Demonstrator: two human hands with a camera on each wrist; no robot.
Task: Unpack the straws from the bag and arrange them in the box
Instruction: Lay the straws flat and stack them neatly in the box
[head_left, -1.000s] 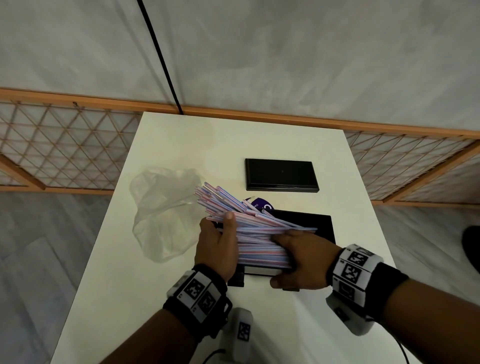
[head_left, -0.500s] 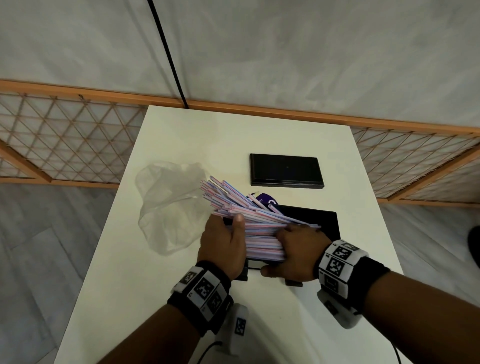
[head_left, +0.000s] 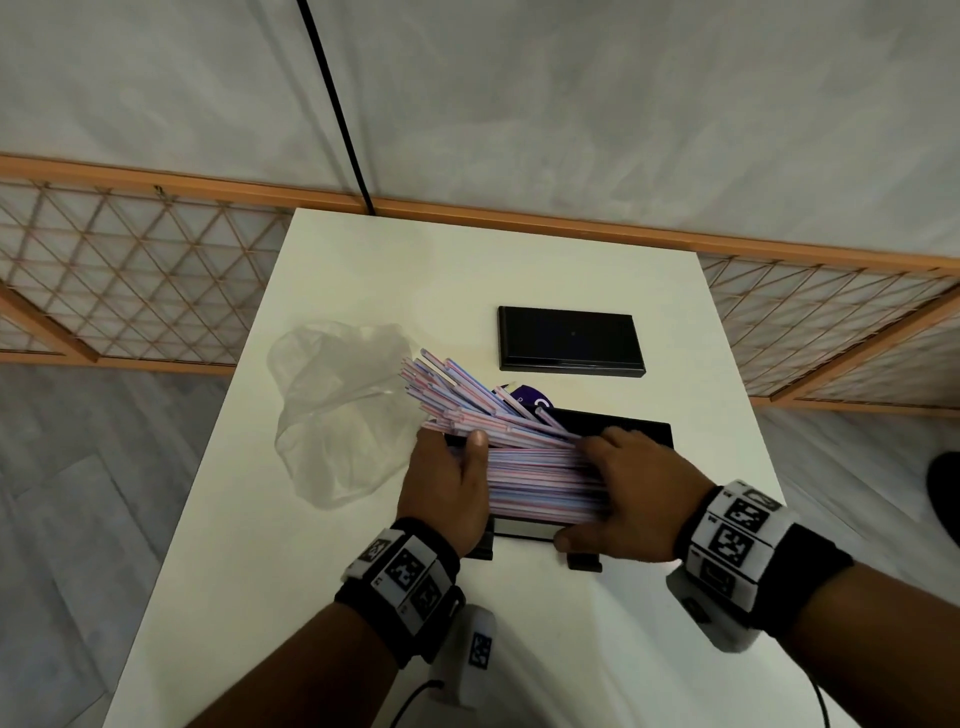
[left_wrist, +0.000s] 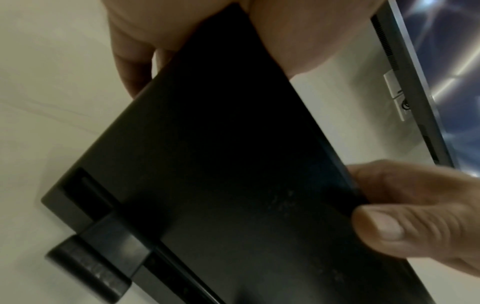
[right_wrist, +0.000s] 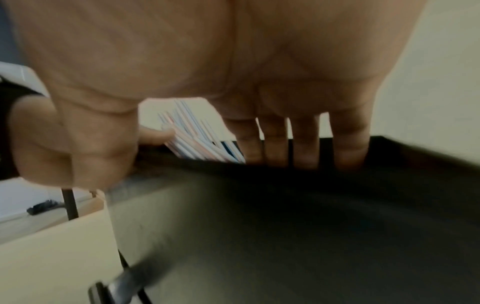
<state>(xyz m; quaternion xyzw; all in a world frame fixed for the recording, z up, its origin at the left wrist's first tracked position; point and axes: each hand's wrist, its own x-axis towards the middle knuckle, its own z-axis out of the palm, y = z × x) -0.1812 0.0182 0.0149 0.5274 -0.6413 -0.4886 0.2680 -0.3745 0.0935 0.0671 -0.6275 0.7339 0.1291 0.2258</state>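
- The big bunch of pink, blue and white striped plastic straws (head_left: 540, 480) lies across the open black box (head_left: 644, 432) near my edge of the white table (head_left: 363, 613).
- Most straws lie flat, with the long way going from my left to my right.
- The top straws tilt; their ends fan up and away to the left, over the crumpled clear plastic bag (head_left: 337, 410), which lies flat just left of the box.
- My left hand (head_left: 447, 491) curls round the left end of the bunch, thumb on top.
- My right hand (head_left: 618, 499) holds the right end, fingers bent over the top and thumb low at the near side.
- The head view shows the whole bunch and the flat black lid (head_left: 570, 340) further back, apart from the box.
- The left wrist view shows no straws, only the box's dark front and a clip.
- The right wrist view shows my four fingers (right_wrist: 275, 142) close together, reaching down to the box's edge, with straw ends beside them.
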